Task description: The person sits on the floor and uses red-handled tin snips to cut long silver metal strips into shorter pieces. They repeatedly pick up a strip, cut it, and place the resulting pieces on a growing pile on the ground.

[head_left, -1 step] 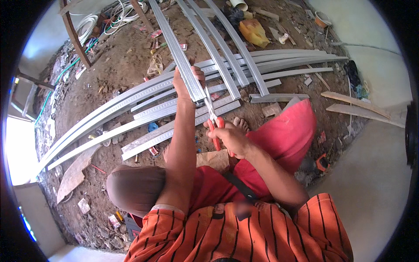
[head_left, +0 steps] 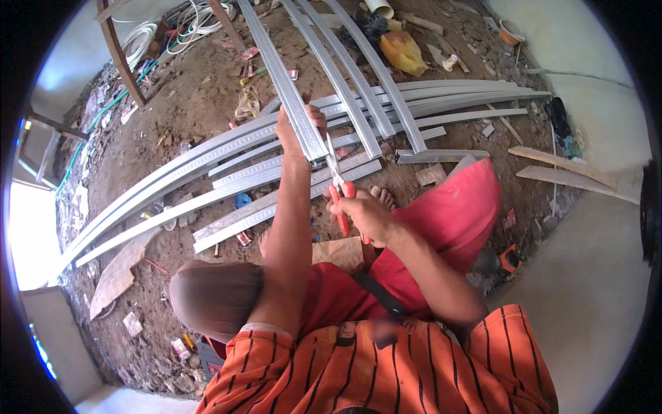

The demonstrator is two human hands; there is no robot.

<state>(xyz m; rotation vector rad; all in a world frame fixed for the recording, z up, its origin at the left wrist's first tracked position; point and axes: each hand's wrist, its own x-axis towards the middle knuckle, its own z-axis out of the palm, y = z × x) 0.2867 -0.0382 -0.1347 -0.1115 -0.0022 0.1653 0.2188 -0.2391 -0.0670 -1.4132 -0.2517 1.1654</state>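
Note:
My left hand (head_left: 301,132) is wrapped round a long silver metal channel (head_left: 278,74) near its close end. The channel runs away from me toward the far edge of the view. In my right hand (head_left: 369,217) is a pair of tin snips (head_left: 337,181) with red handles, held by the grips. Its slim metal blades point away from me, beside the channel's near end. Whether they touch the metal cannot be made out. Several more channels (head_left: 338,90) lie to the right of the held one, across a bundle of long metal profiles (head_left: 241,141).
Short profile pieces (head_left: 289,203) lie on the dirt floor before my legs. A yellow bag (head_left: 402,54) and a white pipe piece (head_left: 379,8) are at the far right. Wooden strips (head_left: 562,165) lean by the right wall. Coiled white cable (head_left: 196,27) sits far left near wooden posts (head_left: 118,52).
Very little differs. The snips' blade tips sit slightly higher beside the channel's end, and the whole view has shifted by a few pixels. Both hands keep their holds.

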